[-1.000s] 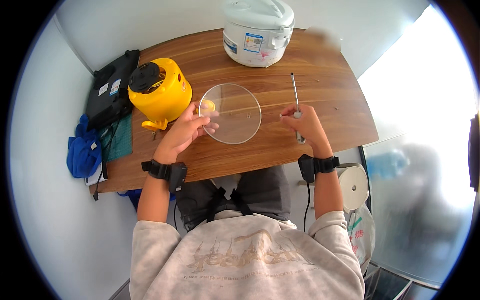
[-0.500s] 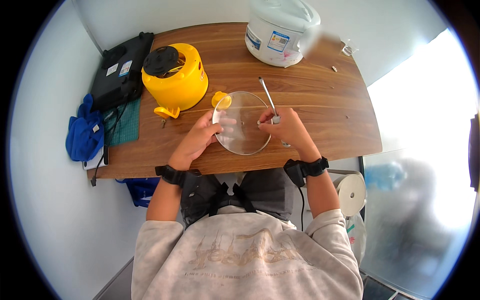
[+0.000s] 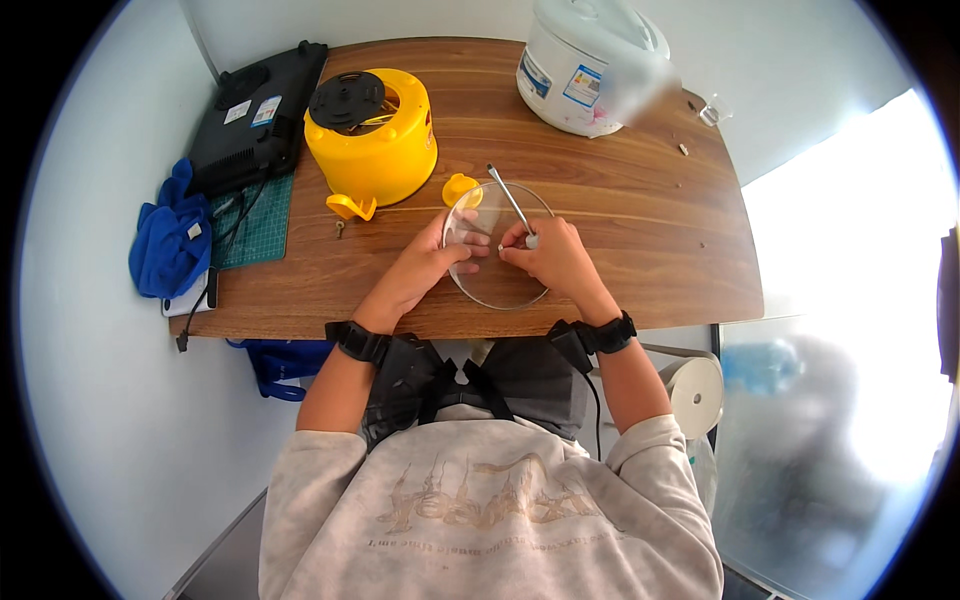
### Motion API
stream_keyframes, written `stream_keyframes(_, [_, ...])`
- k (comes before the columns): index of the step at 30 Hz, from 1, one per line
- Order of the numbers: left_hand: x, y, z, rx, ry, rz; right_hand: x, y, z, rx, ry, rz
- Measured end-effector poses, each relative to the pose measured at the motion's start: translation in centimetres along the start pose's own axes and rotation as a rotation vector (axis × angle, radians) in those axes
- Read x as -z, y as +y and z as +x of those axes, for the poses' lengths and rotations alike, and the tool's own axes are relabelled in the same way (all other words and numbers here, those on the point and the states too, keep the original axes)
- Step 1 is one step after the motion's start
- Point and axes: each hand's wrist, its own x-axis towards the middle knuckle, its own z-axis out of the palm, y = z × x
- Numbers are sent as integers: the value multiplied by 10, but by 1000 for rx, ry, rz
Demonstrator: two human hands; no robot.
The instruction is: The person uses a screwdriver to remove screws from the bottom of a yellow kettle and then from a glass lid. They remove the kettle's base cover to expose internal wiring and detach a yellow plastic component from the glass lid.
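A round clear glass lid (image 3: 508, 285) with a thin rim is held up over the near part of the table. My left hand (image 3: 418, 268) is closed on its left edge, with fingers showing through the glass. My right hand (image 3: 556, 262) has a screwdriver (image 3: 510, 197) tucked in it, metal shaft angled up and left. Thumb and forefinger of that hand pinch a tiny pale piece (image 3: 501, 248) near the middle of the lid; its kind is too small to tell. Just beyond the lid sits a small yellow plastic part (image 3: 459, 188).
A yellow round housing (image 3: 372, 160) with a black disc on top stands left, a small screw-like piece (image 3: 340, 229) near it. Farther left are a black appliance (image 3: 245, 135), green mat (image 3: 262, 235) and blue cloth (image 3: 172, 245). A white rice cooker (image 3: 570, 80) stands at the back.
My right hand and the screwdriver have shifted left over the lid, its shaft leaning further left. The pinched piece is nearer the lid's middle. The view has moved slightly.
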Motion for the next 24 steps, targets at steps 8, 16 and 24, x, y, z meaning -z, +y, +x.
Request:
stream_keyframes(8, [5,-3,0,20,-49,-21,0,-7,-1,-66,27,-53])
stream_keyframes(16, [-1,10,-9,67,-143,-213,-3,0,-6,67,129,-40])
stream_keyframes(24, [-16,23,-15,1,-176,-60,0,-7,-27,127,225,-56])
